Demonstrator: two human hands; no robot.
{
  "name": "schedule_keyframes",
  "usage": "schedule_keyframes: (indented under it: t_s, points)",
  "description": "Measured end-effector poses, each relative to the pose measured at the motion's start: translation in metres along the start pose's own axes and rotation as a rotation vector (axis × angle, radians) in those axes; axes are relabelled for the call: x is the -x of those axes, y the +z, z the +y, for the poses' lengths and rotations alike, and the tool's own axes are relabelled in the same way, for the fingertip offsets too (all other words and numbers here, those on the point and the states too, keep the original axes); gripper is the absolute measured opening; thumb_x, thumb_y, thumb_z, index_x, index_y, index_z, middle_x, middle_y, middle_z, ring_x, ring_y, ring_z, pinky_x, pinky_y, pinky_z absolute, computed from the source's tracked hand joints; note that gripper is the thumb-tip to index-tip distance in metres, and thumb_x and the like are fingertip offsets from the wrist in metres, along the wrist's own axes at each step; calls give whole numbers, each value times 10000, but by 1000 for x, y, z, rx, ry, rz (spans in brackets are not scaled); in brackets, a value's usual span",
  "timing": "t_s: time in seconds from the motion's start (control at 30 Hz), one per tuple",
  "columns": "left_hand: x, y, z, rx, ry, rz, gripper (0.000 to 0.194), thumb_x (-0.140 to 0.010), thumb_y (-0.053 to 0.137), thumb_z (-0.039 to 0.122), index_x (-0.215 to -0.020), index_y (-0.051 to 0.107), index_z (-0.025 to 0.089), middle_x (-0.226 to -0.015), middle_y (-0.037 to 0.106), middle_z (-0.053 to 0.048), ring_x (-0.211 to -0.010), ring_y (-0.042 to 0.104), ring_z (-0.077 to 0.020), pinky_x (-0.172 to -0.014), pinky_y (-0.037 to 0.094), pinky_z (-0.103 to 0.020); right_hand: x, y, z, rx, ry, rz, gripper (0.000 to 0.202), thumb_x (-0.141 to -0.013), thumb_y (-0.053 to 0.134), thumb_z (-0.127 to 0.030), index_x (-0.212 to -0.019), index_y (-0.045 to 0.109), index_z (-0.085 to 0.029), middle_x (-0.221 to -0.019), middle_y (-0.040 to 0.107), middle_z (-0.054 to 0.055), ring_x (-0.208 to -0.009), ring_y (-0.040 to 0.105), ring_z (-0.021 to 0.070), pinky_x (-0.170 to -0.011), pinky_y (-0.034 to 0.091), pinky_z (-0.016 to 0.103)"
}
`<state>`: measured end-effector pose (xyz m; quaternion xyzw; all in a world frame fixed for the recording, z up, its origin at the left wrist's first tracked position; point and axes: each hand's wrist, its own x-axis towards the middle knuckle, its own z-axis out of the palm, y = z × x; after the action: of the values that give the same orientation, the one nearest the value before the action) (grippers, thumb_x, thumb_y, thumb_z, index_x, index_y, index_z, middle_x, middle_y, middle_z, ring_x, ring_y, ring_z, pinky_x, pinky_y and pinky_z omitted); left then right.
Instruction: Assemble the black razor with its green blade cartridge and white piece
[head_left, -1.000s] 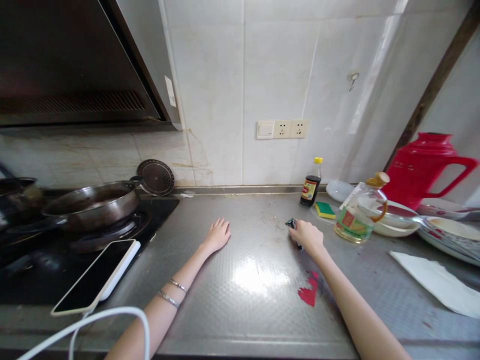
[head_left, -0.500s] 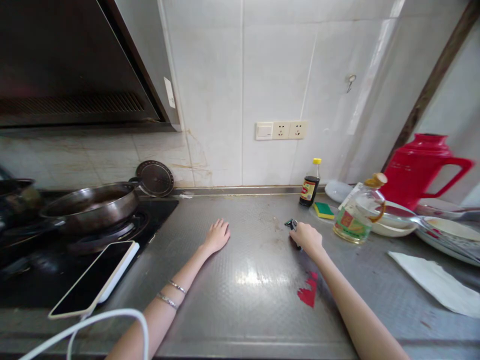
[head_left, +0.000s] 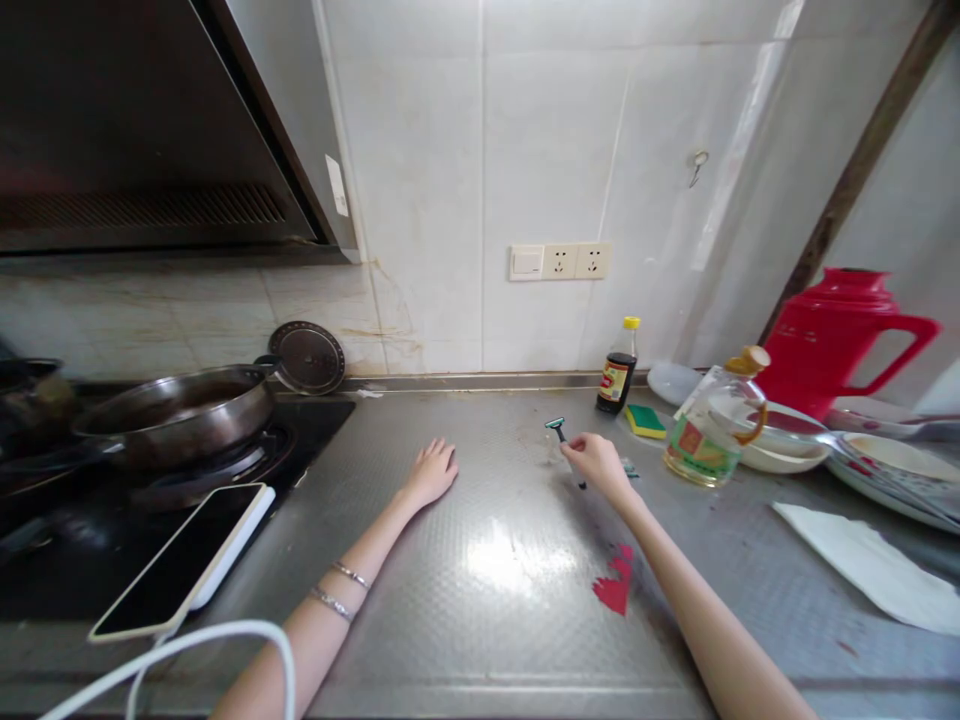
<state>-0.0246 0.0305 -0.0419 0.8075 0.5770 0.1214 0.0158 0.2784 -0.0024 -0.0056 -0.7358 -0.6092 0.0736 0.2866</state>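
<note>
A razor point(head_left: 556, 426) with a dark handle and green-edged head is pinched in my right hand point(head_left: 596, 465), its head pointing away from me over the metal countertop point(head_left: 420, 640). Beneath that hand, partly covered by it, shows a small green item point(head_left: 628, 467) whose kind I cannot make out. My left hand point(head_left: 433, 470) rests palm down on the counter, fingers stretched out and holding nothing. Nearer to me, below the right hand, lies a torn red scrap point(head_left: 613, 584). Pale marks stain the metal near the razor's head.
To the left, a phone point(head_left: 184, 565) with a white cable lies by the stove, where a steel pan point(head_left: 176, 415) stands. On the right are a sauce bottle point(head_left: 617, 370), a sponge point(head_left: 646, 421), an oil bottle point(head_left: 705, 435), a red thermos point(head_left: 832, 345), dishes and a paper towel point(head_left: 862, 560).
My right hand has moved slightly left with the razor, whose head now sits higher and further left. The small green item has come into sight. My left hand stays put.
</note>
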Motion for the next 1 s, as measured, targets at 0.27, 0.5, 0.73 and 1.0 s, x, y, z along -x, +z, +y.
schedule_keyframes:
  t_s: [0.27,0.5,0.73,1.0]
  points:
    - [1,-12,20,160,77,140,269,-817,447,236,-995,633,158,-1160,584,-100,-1160,454,-227,-1017,296,-367,6,7,-35,-443,14,-140,308,-677,592,-395,-801,650,-119,-674,677,63,-493,596,143,-347,355,178]
    - [22,-26,73,556,156,152,306,-771,532,434,-860,660,170,-859,676,-54,-808,597,-168,-748,428,-263,16,6,-71,-417,-55,-121,218,-652,589,-319,-741,640,-126,-615,657,41,-474,583,127,-365,353,170]
    - [37,-25,96,592,60,130,411,-675,580,565,-713,618,158,-615,603,4,-574,528,-121,-537,344,-221,23,19,-95,-254,-150,-8,175,-619,575,-265,-704,661,-139,-650,664,48,-628,603,151,-533,378,194]
    - [35,-25,92,508,5,104,258,-716,587,400,-669,603,147,-597,593,-3,-564,522,-121,-536,330,-222,28,27,-104,-216,-163,-22,175,-639,565,-272,-728,651,-147,-665,660,54,-642,586,153,-554,358,199]
